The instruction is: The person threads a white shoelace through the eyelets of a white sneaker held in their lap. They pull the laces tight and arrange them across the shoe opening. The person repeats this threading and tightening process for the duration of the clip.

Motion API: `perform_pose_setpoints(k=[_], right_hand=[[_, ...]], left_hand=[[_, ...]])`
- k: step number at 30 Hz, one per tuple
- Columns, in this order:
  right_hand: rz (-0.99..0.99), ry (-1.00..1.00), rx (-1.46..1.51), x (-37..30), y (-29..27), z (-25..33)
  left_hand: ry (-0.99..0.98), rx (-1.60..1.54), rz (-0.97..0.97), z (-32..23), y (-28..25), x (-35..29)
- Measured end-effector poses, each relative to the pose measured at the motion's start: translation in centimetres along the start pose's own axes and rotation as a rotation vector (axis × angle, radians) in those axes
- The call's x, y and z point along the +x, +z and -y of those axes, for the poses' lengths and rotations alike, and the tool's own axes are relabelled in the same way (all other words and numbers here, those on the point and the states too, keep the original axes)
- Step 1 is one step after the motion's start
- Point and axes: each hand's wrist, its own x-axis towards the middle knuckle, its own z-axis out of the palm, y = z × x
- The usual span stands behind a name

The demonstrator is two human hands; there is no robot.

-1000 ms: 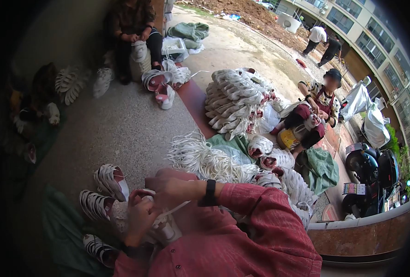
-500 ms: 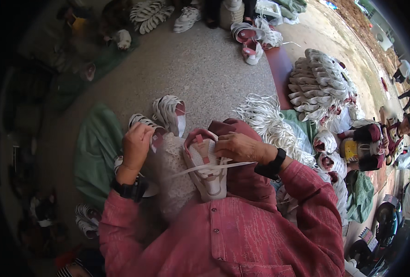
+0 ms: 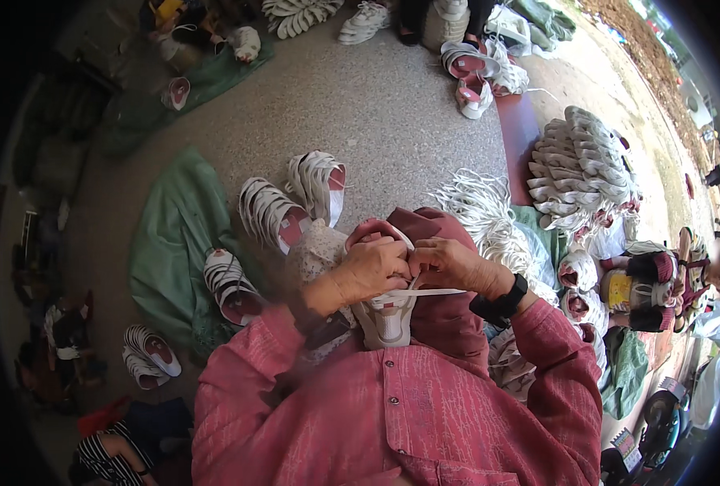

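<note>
A white and beige sneaker with a pink lining rests on my lap, its toe pointing toward me. Both hands meet over its lacing. My right hand pinches a flat white shoelace, whose loose length sticks out to the right below the fingers. My left hand is closed just beside it, over the left side of the sneaker's opening. What its fingertips hold is hidden behind the knuckles. The hands cover most of the eyelets and tongue.
Nested stacks of sneakers stand beyond my left knee, near a green sack. To the right lie a bundle of white laces and a large sneaker pile. Another person sits at far right.
My left hand has come down from the raised spot on the left to the sneaker, next to my right hand. The lace no longer stretches across to the left. The view has shifted slightly.
</note>
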Motion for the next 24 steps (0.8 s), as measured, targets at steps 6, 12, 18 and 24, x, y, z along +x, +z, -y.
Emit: perform_pose_setpoints(k=[6, 12, 18, 24], right_hand=[[0.08, 0.037, 0.095, 0.6, -0.3, -0.7], [0.058, 0.047, 0.087, 0.0, -0.4, -0.3], [0.038, -0.011, 0.023, 1.5, 0.1, -0.1], [-0.046, 0.025, 0.043, 1.0, 0.3, 0.2]], left_hand=[[-0.027, -0.063, -0.073, -0.1, 0.9, -0.5], [-0.359, -0.113, -0.175, 3.6, -8.2, -3.0], [-0.776, 0.433, -0.539, 11.8, -29.8, -18.8], [-0.72, 0.159, -0.47, 4.2, -17.6, -13.8]])
